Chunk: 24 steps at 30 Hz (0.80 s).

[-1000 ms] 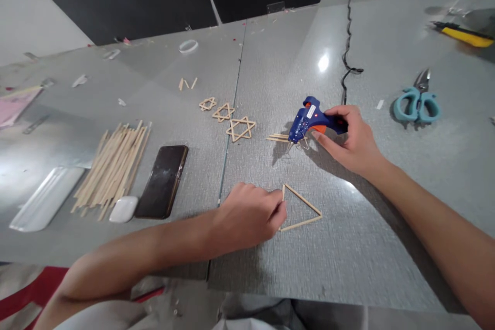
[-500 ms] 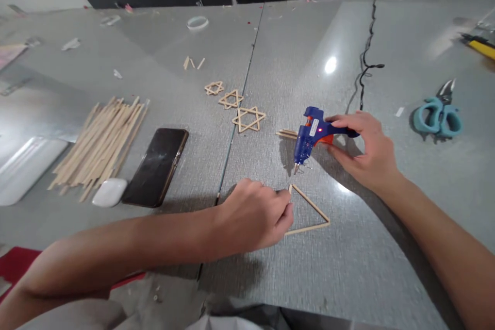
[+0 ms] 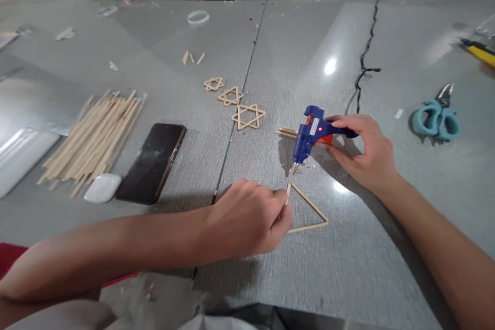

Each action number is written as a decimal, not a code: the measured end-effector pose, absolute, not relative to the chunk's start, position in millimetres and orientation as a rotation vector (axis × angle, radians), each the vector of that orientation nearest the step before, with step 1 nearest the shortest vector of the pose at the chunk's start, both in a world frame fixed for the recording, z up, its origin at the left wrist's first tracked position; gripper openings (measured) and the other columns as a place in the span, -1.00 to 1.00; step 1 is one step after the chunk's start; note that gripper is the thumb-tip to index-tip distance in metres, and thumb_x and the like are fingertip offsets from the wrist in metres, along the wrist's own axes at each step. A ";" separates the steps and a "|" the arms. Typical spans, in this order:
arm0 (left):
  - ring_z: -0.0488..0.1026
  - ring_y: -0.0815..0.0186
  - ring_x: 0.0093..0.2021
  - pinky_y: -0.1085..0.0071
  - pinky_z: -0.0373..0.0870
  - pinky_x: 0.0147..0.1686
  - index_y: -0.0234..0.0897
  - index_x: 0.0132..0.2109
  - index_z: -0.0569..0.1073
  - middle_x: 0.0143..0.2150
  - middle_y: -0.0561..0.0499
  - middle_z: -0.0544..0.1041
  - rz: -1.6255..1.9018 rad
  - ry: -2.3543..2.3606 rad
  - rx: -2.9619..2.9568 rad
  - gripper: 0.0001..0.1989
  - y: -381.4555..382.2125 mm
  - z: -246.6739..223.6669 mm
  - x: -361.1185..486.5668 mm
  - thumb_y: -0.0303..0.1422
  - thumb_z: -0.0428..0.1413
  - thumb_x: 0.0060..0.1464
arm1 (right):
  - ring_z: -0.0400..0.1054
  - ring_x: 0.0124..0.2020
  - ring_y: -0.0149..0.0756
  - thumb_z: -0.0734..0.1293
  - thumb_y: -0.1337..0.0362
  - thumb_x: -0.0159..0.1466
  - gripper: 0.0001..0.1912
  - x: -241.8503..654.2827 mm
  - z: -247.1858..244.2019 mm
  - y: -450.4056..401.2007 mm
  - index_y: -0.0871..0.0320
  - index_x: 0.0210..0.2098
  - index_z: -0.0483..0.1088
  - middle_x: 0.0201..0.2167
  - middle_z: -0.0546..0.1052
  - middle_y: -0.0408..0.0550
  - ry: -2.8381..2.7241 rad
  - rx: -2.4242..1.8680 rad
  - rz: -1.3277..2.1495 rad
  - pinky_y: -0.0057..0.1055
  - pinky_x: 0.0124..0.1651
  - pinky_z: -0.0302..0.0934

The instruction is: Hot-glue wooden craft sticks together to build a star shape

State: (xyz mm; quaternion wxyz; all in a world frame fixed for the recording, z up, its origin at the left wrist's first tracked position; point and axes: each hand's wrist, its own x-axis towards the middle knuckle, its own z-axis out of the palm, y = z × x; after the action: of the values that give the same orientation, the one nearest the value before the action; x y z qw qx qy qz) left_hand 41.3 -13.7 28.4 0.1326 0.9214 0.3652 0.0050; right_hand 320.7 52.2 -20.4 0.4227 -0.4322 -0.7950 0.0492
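In my right hand (image 3: 365, 149) is a blue hot glue gun (image 3: 309, 134) with an orange trigger and a lit red light. Its metal nozzle points down, just above the top of a thin wooden stick (image 3: 288, 192). My left hand (image 3: 257, 216) pinches that stick between thumb and fingers; the hand covers its lower part. Two more sticks, a slanting one (image 3: 309, 202) and a bottom one (image 3: 309, 228), meet at a corner on the right and make a triangle outline with it. Behind the nozzle lie a few loose sticks (image 3: 285, 132).
Three wooden stars (image 3: 248, 116) lie in a row farther back. On the left are a pile of sticks (image 3: 93, 136), a phone (image 3: 152, 162) and a white case (image 3: 102, 188). Blue-handled cutters (image 3: 436, 118) lie at the right, near a black cable (image 3: 363, 62) and a yellow cutter (image 3: 481, 52).
The view has shifted slightly. The glue gun and both hands stay nearly where they were, the nozzle still above the triangle's top corner.
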 end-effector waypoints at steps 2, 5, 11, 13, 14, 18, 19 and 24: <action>0.31 0.29 -0.60 0.30 0.23 -0.53 -0.23 -0.31 0.41 -0.54 0.05 0.45 -0.038 1.014 2.642 -0.76 -9.6 36.6 36.3 -0.40 -0.06 0.34 | 0.54 0.12 0.10 0.49 0.12 0.44 -0.68 321.3 -20.8 52.0 -0.14 0.13 0.44 0.12 0.64 -0.06 -1.978 -1.133 0.146 0.18 0.20 0.38; 0.41 0.27 -0.49 0.30 0.43 -0.42 -0.24 -0.26 0.41 -0.44 -0.01 0.52 0.129 0.782 2.668 -0.78 -5.3 40.9 23.9 -0.47 -0.09 0.31 | 0.54 0.12 0.12 0.48 0.06 0.44 -0.68 322.0 -22.2 52.0 -0.12 0.13 0.44 0.12 0.64 -0.02 -1.951 -1.170 0.164 0.20 0.18 0.40; 0.27 -0.05 0.52 -0.03 0.26 0.49 -0.35 0.29 0.47 0.45 -0.30 0.44 0.383 0.144 2.814 -0.53 -14.7 15.7 18.2 -0.15 -0.01 0.45 | 0.55 0.12 0.08 0.49 0.09 0.45 -0.64 322.2 -23.8 51.8 -0.11 0.18 0.42 0.12 0.63 0.00 -1.921 -1.133 0.189 0.16 0.19 0.41; 0.09 0.02 0.62 0.03 0.10 0.58 -0.32 0.40 0.42 0.58 -0.21 0.26 0.312 -0.010 2.784 -0.43 -16.0 8.2 26.1 -0.07 -0.01 0.46 | 0.54 0.11 0.08 0.49 0.09 0.44 -0.64 322.8 -24.2 51.6 -0.11 0.18 0.43 0.12 0.63 -0.01 -1.917 -1.134 0.185 0.14 0.17 0.43; 0.04 0.05 0.64 0.06 0.06 0.60 -0.32 0.44 0.39 0.60 -0.18 0.20 0.295 -0.047 2.752 -0.40 -15.3 5.7 30.4 -0.06 -0.01 0.46 | 0.55 0.11 0.08 0.50 0.09 0.44 -0.64 323.2 -24.3 51.5 -0.10 0.17 0.43 0.11 0.63 -0.01 -1.912 -1.139 0.179 0.13 0.16 0.43; -0.02 0.00 0.65 0.03 0.03 0.60 -0.42 0.52 0.29 0.63 -0.24 0.11 0.334 -0.001 2.598 -0.27 -8.2 -0.6 40.9 0.01 -0.03 0.45 | 0.55 0.09 0.08 0.51 0.08 0.43 -0.62 324.3 -24.4 51.5 -0.08 0.17 0.44 0.13 0.62 0.01 -1.899 -1.181 0.159 0.11 0.14 0.45; -0.01 -0.02 0.64 0.00 0.05 0.60 -0.45 0.52 0.27 0.62 -0.28 0.11 0.351 0.016 2.568 -0.24 -6.9 -1.9 41.6 0.03 -0.02 0.44 | 0.55 0.09 0.08 0.51 0.08 0.42 -0.62 324.2 -24.2 51.5 -0.08 0.18 0.44 0.13 0.62 0.01 -1.900 -1.190 0.160 0.12 0.15 0.45; 0.06 -0.09 0.62 -0.08 0.18 0.54 -0.55 0.52 0.22 0.58 -0.41 0.20 0.409 0.029 2.526 -0.15 -6.0 -6.1 41.9 0.04 0.07 0.38 | 0.55 0.11 0.11 0.50 0.10 0.42 -0.62 321.8 -21.6 51.0 -0.10 0.18 0.44 0.13 0.63 0.00 -1.920 -1.180 0.170 0.18 0.17 0.43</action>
State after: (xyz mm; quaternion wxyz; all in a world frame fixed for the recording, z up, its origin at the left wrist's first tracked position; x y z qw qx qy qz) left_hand 41.9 -6.0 -6.1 0.2874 0.9455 0.0107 0.1529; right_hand 321.8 51.0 -21.6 0.4266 -0.4722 -0.7684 0.0681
